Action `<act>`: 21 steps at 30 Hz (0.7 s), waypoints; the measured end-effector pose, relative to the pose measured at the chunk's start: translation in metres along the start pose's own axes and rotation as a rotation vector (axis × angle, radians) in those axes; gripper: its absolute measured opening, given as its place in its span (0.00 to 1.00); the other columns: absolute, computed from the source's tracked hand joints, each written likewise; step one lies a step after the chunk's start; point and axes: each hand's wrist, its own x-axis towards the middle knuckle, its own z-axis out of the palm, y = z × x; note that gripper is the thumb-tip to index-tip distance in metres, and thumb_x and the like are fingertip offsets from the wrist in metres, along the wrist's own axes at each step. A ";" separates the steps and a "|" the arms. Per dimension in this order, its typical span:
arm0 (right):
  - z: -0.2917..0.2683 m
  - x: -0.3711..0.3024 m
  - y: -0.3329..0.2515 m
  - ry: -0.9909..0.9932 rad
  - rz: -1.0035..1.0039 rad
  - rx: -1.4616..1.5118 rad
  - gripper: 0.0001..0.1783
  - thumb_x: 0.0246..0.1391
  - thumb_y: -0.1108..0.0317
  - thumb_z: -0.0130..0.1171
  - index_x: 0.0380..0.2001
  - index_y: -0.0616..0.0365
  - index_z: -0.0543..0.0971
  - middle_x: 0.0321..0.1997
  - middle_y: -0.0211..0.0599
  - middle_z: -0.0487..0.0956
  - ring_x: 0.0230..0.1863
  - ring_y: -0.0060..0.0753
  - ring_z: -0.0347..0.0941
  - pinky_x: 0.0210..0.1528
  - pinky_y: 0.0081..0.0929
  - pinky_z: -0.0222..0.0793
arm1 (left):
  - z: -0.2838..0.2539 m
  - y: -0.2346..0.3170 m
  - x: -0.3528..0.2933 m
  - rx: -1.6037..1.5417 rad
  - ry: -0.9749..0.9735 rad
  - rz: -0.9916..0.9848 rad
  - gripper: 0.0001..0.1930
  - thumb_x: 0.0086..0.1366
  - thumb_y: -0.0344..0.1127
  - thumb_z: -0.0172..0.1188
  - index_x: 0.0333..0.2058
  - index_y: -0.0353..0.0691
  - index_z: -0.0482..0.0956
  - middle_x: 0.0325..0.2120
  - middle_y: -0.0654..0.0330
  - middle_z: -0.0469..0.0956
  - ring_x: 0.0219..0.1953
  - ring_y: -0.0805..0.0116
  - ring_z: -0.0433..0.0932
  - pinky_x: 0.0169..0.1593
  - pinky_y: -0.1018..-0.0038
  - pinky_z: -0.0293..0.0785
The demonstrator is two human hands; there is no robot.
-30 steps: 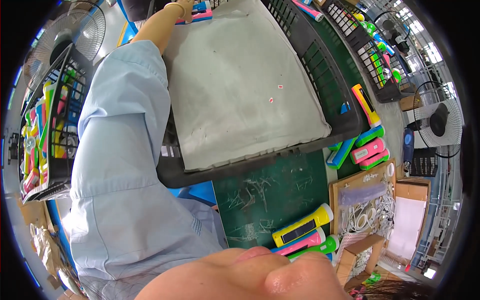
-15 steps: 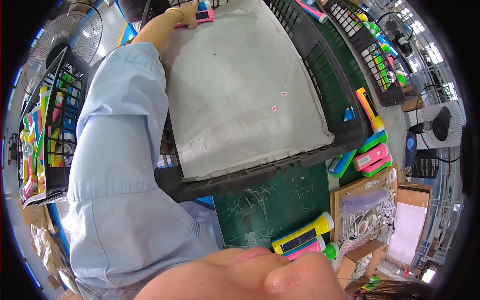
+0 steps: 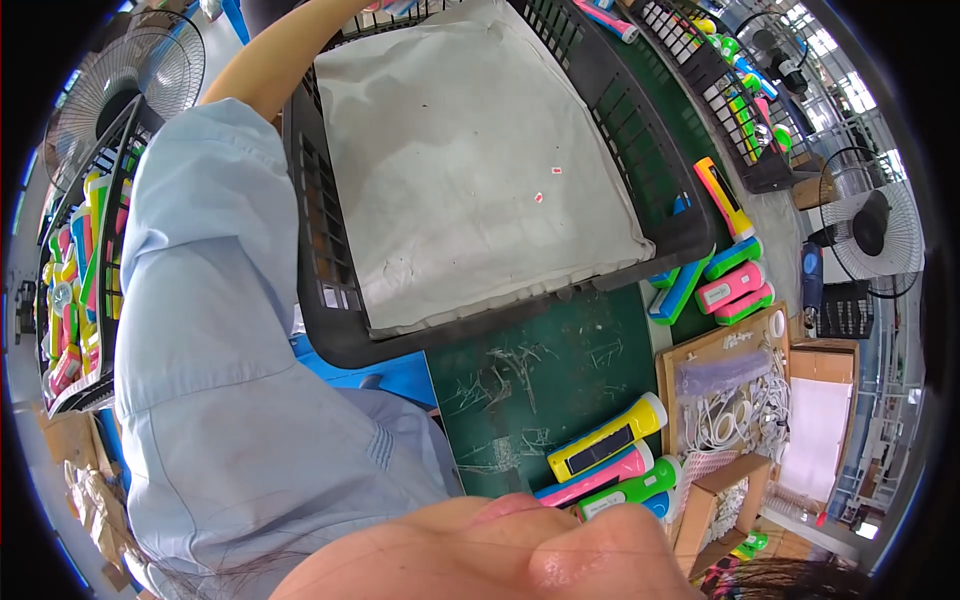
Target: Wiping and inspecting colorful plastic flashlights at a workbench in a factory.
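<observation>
My left forearm (image 3: pixel 285 60), below a rolled light-blue sleeve (image 3: pixel 205 230), reaches up past the top edge, so the hand itself is cut off. Pink and blue pieces (image 3: pixel 395 6) show beside the wrist, at the far rim of a black plastic crate (image 3: pixel 480 318); whether my hand touches them is hidden. A crumpled grey sheet (image 3: pixel 460 150) lines the crate, with two small red-and-white stickers on it. My right hand is out of sight.
Yellow, pink and green flashlights (image 3: pixel 608 437) lie on the green table (image 3: pixel 500 370). More flashlights (image 3: pixel 732 287) line the crate's right side, near a wooden tray of white cables (image 3: pixel 735 410). Filled crates stand left (image 3: pixel 112 300) and far right (image 3: pixel 755 165). Fans (image 3: pixel 875 225) stand beyond.
My left forearm has moved up and left, taking the hand out of view. The pink flashlight beside it has mostly left the picture. The view has shifted slightly, uncovering more of the near flashlights.
</observation>
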 end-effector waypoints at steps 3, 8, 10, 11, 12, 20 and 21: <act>-0.001 0.001 0.005 0.033 -0.106 -0.017 0.34 0.56 0.46 0.42 0.58 0.59 0.59 0.62 0.48 0.58 0.64 0.48 0.51 0.62 0.42 0.48 | -0.021 0.050 -0.020 -0.122 -0.271 -0.046 0.38 0.40 0.37 0.65 0.47 0.25 0.58 0.34 0.38 0.72 0.39 0.47 0.73 0.41 0.63 0.69; 0.000 0.002 0.005 -0.056 0.061 0.240 0.38 0.50 0.50 0.52 0.58 0.63 0.58 0.62 0.53 0.55 0.64 0.51 0.50 0.63 0.42 0.45 | -0.079 0.169 -0.047 -0.315 -0.180 0.044 0.35 0.41 0.37 0.64 0.47 0.25 0.60 0.35 0.43 0.72 0.41 0.52 0.72 0.43 0.68 0.68; 0.000 0.001 0.005 -0.067 0.007 0.227 0.38 0.45 0.59 0.55 0.59 0.61 0.57 0.65 0.51 0.50 0.66 0.48 0.43 0.65 0.38 0.40 | -0.118 0.217 -0.053 -0.632 -0.210 0.194 0.31 0.42 0.34 0.63 0.46 0.29 0.63 0.37 0.55 0.70 0.40 0.68 0.69 0.44 0.73 0.66; 0.000 0.000 0.005 -0.081 0.013 0.262 0.36 0.45 0.71 0.56 0.60 0.58 0.57 0.66 0.46 0.50 0.67 0.44 0.42 0.66 0.34 0.35 | -0.138 0.240 -0.058 -0.793 -0.275 0.207 0.28 0.43 0.31 0.63 0.45 0.31 0.64 0.34 0.59 0.71 0.37 0.73 0.69 0.41 0.75 0.68; 0.000 0.001 0.006 -0.085 0.021 0.284 0.37 0.45 0.72 0.56 0.60 0.59 0.56 0.66 0.46 0.50 0.67 0.43 0.42 0.66 0.34 0.35 | -0.156 0.260 -0.066 -0.971 -0.348 0.080 0.27 0.43 0.29 0.63 0.44 0.31 0.65 0.32 0.59 0.72 0.34 0.73 0.71 0.38 0.76 0.70; -0.011 -0.019 0.025 -0.056 0.175 0.380 0.40 0.47 0.62 0.59 0.58 0.68 0.52 0.61 0.59 0.51 0.64 0.54 0.46 0.63 0.38 0.42 | -0.114 0.415 -0.147 -1.073 -1.062 0.459 0.17 0.49 0.35 0.60 0.37 0.32 0.72 0.29 0.57 0.72 0.32 0.66 0.72 0.35 0.73 0.67; -0.013 -0.024 0.030 -0.060 0.174 0.396 0.38 0.49 0.60 0.58 0.57 0.68 0.54 0.61 0.60 0.51 0.63 0.55 0.47 0.63 0.39 0.43 | -0.091 0.432 -0.159 -1.020 -1.100 0.297 0.16 0.49 0.35 0.60 0.35 0.32 0.74 0.27 0.59 0.71 0.30 0.67 0.71 0.33 0.73 0.66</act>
